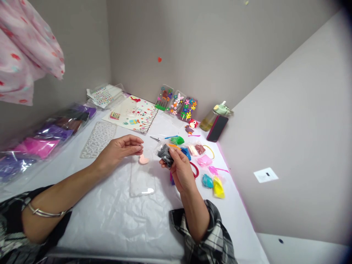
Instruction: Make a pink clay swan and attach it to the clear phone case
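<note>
My right hand (180, 167) grips a small clear packet of black modelling clay (164, 152) between thumb and fingers, above the table. Left of it, my left hand (123, 148) has thumb and fingertips brought together in a pinch. Whatever is between those fingertips, if anything, is too small to make out. Below both hands lies a transparent phone case (142, 179), flat on the white sheet. A flat peach clay shape (143, 159) is on the upper part of that case, just under my left fingertips.
Clay packets in green (177, 140), pink (205, 160), teal (207, 180) and yellow (218, 187) lie at the right, by red scissor handles (195, 169). Decorated phone cases (177, 102) lean on the wall. A bottle (209, 119) and phone (217, 128) stand right; bagged clay (41, 146) lies left.
</note>
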### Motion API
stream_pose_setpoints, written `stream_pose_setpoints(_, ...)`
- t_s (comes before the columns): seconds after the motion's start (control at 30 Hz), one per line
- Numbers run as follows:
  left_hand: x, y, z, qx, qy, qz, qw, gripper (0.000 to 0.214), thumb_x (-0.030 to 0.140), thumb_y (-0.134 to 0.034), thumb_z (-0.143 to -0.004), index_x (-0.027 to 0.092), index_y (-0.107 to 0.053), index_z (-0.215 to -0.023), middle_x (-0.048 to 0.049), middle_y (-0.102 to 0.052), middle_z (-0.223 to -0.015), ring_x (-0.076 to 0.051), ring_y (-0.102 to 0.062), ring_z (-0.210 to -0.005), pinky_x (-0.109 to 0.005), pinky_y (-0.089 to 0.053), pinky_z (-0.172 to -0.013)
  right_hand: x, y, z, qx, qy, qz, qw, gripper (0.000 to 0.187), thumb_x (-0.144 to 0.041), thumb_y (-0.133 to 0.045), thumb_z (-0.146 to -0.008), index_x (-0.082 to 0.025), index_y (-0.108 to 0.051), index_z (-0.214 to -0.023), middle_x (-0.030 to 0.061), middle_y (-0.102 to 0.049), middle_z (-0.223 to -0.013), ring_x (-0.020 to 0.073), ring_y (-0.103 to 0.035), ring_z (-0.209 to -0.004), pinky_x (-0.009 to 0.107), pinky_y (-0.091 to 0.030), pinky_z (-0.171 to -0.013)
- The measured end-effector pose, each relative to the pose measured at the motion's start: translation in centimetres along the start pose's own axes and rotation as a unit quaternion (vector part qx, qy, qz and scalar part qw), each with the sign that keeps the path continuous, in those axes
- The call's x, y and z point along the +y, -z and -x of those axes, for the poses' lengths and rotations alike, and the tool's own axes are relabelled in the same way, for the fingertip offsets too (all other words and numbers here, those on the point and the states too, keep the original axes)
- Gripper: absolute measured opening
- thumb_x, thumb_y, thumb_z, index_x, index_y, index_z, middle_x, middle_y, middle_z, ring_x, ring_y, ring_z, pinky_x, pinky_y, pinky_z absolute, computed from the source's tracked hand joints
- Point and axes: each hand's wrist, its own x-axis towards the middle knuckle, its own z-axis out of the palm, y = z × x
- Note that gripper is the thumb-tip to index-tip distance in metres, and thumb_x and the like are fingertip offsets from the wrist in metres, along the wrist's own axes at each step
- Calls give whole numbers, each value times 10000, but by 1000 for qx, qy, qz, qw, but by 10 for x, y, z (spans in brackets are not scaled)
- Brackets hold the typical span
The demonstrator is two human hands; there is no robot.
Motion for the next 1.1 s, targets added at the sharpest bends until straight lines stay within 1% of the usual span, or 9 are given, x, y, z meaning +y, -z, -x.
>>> stream_pose_setpoints(0.1, 0, 0, -1, 4, -5, 1, 1000, 452, 538, -972, -607, 239, -764, -875, 13, -759, -847, -187, -743, -816, -311, -597, -830, 1, 1, 0, -1, 0, 2, 1000, 463, -543, -976, -653, -185, -770, -862, 0, -767, -756, 119, -701, -579, 191, -545, -507)
stream_pose_setpoints(0.17, -1, 1, -1, 7, -3, -8, 1000, 426, 547, -951, -641, 231, -770, -862, 4, -760, -843, -195, -742, -810, -322, -595, -826, 1, 2, 0, -2, -1, 4, 1000, 452, -535, -971, -665, -185, -764, -862, 2, -765, -757, 122, -701, -582, 196, -544, -506)
stream_pose_setpoints(0.33, -4, 2, -1, 10, 1, -35, 999, 410, 596, -861, -741, 232, -811, -922, -25, -784, -874, -220, -746, -853, -346, -595, -865, 1, 2, 0, -5, -5, 5, 1000, 440, -517, -971, -671, -188, -755, -868, -2, -764, -760, 119, -693, -573, 204, -553, -522)
stream_pose_setpoints(0.43, -2, 2, -1, 8, -4, -53, 999, 402, 607, -849, -733, 229, -797, -859, -13, -772, -872, -204, -730, -818, -326, -578, -828, 1, 2, 0, -5, -4, 5, 1000, 440, -526, -967, -672, -194, -764, -877, -7, -766, -761, 114, -691, -571, 195, -544, -517)
stream_pose_setpoints(0.53, 1, 1, 0, 9, -7, -76, 997, 384, 580, -862, -700, 219, -743, -749, 13, -713, -757, -188, -693, -748, -300, -526, -743, 1, 1, 0, -4, -3, 3, 1000, 453, -534, -969, -660, -186, -767, -866, -3, -765, -755, 116, -692, -568, 196, -544, -513)
stream_pose_setpoints(0.6, 3, 0, 0, 8, -10, -88, 996, 373, 552, -867, -677, 217, -706, -710, 26, -676, -711, -182, -670, -724, -290, -487, -704, 2, 1, -1, -3, -2, 1, 1000, 461, -533, -975, -650, -181, -765, -860, -3, -761, -749, 118, -692, -567, 197, -544, -509)
stream_pose_setpoints(0.87, 4, -1, 2, -12, -32, -121, 992, 271, 444, -841, -699, 219, -721, -791, 16, -700, -788, -169, -623, -740, -280, -450, -704, 1, 2, 0, -6, -4, 2, 1000, 449, -526, -973, -660, -184, -758, -857, -1, -753, -752, 118, -684, -571, 203, -544, -514)
stream_pose_setpoints(1.0, 2, 0, 2, -10, -44, -135, 990, 294, 465, -840, -710, 223, -693, -790, 18, -690, -776, -172, -627, -730, -276, -461, -692, 1, 1, 0, -8, -4, 7, 1000, 440, -532, -970, -656, -195, -765, -850, -6, -756, -760, 117, -674, -571, 210, -547, -520)
stream_pose_setpoints(1.1, 1, 1, 1, -9, -51, -155, 987, 298, 508, -802, -744, 226, -711, -772, 4, -710, -777, -192, -641, -745, -296, -481, -718, 0, 1, 0, -9, -4, 10, 1000, 430, -532, -967, -662, -202, -760, -843, -10, -751, -754, 123, -670, -574, 219, -546, -517)
